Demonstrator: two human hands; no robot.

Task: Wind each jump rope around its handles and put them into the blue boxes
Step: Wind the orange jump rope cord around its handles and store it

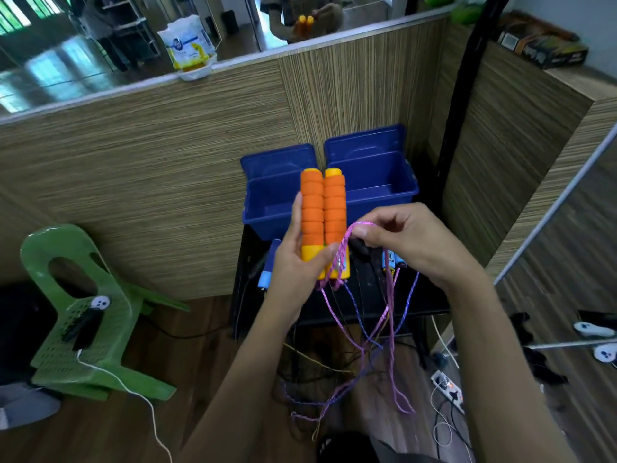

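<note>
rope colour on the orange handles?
Pink-purple braided rope, clearest in the head view.

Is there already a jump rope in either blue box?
No: both blue boxes show bare insides, while the left hand holds the orange handles in front of them.

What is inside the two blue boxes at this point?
The right blue box shows only bare floor. The left blue box also looks bare, but the orange handles held by the left hand cover part of it.
</note>
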